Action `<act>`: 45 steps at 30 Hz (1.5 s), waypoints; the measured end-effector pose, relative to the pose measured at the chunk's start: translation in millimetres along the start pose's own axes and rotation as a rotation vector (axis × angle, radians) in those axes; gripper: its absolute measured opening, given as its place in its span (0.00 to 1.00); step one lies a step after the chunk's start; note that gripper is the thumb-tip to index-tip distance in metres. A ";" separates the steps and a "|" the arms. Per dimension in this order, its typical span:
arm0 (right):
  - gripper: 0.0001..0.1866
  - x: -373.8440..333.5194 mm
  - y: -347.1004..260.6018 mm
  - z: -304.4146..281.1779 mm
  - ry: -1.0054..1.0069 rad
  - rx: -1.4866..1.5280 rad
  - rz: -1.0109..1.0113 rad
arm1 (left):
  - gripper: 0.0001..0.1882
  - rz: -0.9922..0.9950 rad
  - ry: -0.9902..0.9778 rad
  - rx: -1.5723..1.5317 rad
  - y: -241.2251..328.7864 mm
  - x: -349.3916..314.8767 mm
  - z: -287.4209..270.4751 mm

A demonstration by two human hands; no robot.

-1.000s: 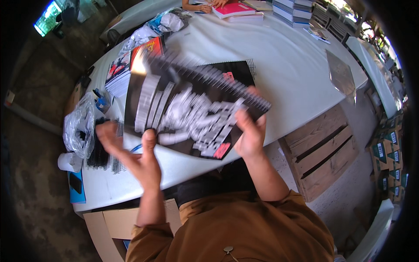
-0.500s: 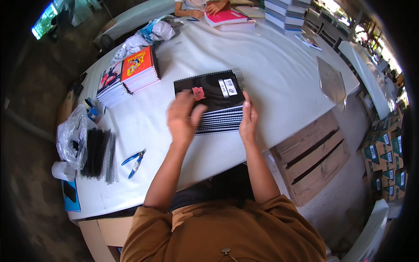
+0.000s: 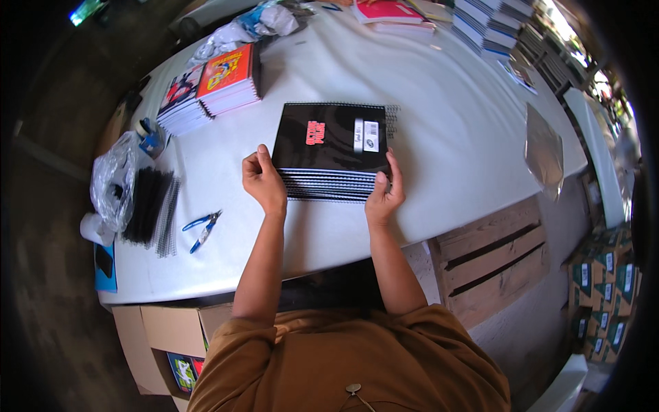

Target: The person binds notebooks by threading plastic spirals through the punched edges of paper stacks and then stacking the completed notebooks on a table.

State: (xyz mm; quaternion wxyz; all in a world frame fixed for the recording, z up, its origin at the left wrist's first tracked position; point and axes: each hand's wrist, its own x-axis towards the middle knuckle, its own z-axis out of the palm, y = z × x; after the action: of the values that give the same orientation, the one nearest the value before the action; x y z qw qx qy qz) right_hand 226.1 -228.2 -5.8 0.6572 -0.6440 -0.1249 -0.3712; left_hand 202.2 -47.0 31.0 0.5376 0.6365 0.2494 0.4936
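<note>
1. In the middle of the frame, on the white desk (image 3: 439, 89), sits a stack of black spiral notebooks (image 3: 333, 141), and both my hands are on it.
2. My left hand (image 3: 263, 180) presses against the stack's left side, fingers curled loosely and thumb at the corner; the grip is narrow, resting on the edge rather than wrapped round anything.
3. My right hand (image 3: 383, 198) holds the lower right corner, thumb up on the side and fingers tucked under the front edge.
4. The stack looks nearly squared: the covers line up, and the wire spines show as even rows along the near edge. I judge the gathering mostly done, with only a little straightening left.
5. At the upper left of the frame lie two more piles of notebooks with bright covers (image 3: 209, 86), apart from my stack and untouched.
6. At the left edge lie a clear plastic bag (image 3: 113, 178) and a bundle of black wire spines (image 3: 149, 206), with blue-handled pliers (image 3: 201, 228) just beside them; loose spines suggest more binding is still to do.
7. Along the top right of the frame stand further stacked books (image 3: 484, 20), well apart from my hands.
</note>
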 end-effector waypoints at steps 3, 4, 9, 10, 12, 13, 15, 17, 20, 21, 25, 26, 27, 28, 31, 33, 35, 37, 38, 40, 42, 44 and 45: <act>0.24 1.1 1.8 -1.3 -0.026 -0.070 -0.001 | 0.22 -0.086 0.007 -0.071 -5.9 -13.5 -7.2; 0.26 0.3 4.8 -0.6 -0.031 -0.075 -0.012 | 0.25 -0.136 0.009 -0.090 -19.2 -17.1 -11.5; 0.30 -0.1 8.6 1.2 -0.015 -0.112 -0.073 | 0.24 -0.257 0.043 -0.086 -34.3 -21.8 -29.6; 0.31 -4.5 15.1 5.7 -0.030 -0.055 -0.043 | 0.21 -0.195 0.105 -0.080 -36.6 -20.0 -37.6; 0.32 -6.7 22.7 0.3 -0.047 -0.062 -0.041 | 0.17 -0.081 0.135 -0.049 -30.1 -30.2 -54.3; 0.33 -4.6 16.0 1.0 -0.061 -0.108 -0.080 | 0.15 -0.025 0.123 -0.026 -17.1 -38.4 -75.0; 0.34 -2.4 5.9 -1.1 -0.078 -0.194 -0.178 | 0.09 0.183 -0.084 0.068 1.6 -58.3 -143.4; 0.34 -5.2 6.0 -2.0 -0.019 -0.294 -0.232 | 0.05 0.351 -0.180 0.357 12.4 -79.0 -226.8; 0.31 -3.1 11.4 -5.8 -0.021 -0.378 -0.298 | 0.06 0.289 -0.019 0.647 22.4 -98.3 -347.9; 0.30 -3.1 8.0 -5.0 -0.034 -0.402 -0.349 | 0.04 0.144 0.155 0.709 18.5 -108.0 -384.8; 0.27 -8.3 -22.5 -5.2 -0.077 -0.537 -0.701 | 0.09 -0.439 0.745 0.474 -10.8 -143.9 -533.6; 0.27 -11.7 -34.0 2.6 -0.090 -0.500 -0.779 | 0.12 -0.546 0.818 0.408 -17.2 -155.5 -568.9; 0.27 -18.7 -47.7 13.9 -0.103 -0.446 -0.833 | 0.15 -0.652 0.886 0.328 -20.5 -156.9 -586.9; 0.27 -30.7 -59.0 31.2 -0.135 -0.282 -0.862 | 0.19 -0.734 0.873 0.230 -25.0 -160.3 -600.2; 0.26 -105.8 -114.3 83.7 -0.404 -0.170 -0.815 | 0.34 -0.961 0.737 0.020 -33.6 -140.1 -597.8; 0.24 -153.8 -138.2 99.4 -0.806 -0.031 -0.781 | 0.36 -0.949 0.592 -0.260 -47.7 -127.2 -583.2; 0.20 -219.2 -207.1 134.4 -1.308 0.233 -0.626 | 0.35 -0.690 0.711 0.245 -51.5 -117.4 -542.7; 0.21 -270.0 -239.1 160.7 -1.547 0.385 -0.767 | 0.33 -0.670 0.457 -0.026 0.1 -86.1 -500.4; 0.21 -292.1 -252.8 171.2 -1.582 0.385 -0.808 | 0.32 -0.531 0.395 -0.034 0.5 -80.1 -488.1; 0.20 -322.2 -263.1 194.4 -1.606 0.326 -0.849 | 0.32 -0.401 0.275 -0.138 -1.5 -68.8 -474.6; 0.18 -335.6 -261.5 222.2 -1.565 0.274 -0.858 | 0.33 -0.509 0.199 -0.229 -3.1 -62.1 -477.9; 0.17 -335.1 -246.1 247.9 -1.534 0.216 -0.877 | 0.31 -0.535 0.106 -0.190 1.6 -56.4 -490.0; 0.16 -334.3 -240.1 253.5 -1.503 0.163 -0.897 | 0.28 -0.557 0.017 -0.148 2.6 -54.6 -496.8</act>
State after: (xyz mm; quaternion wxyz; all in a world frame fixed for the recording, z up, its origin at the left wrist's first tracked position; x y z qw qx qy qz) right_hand -81.9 144.4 -4.1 0.2373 -0.5592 -0.7919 -0.0622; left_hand -265.0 123.7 -18.7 0.6954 0.4986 0.3821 0.3490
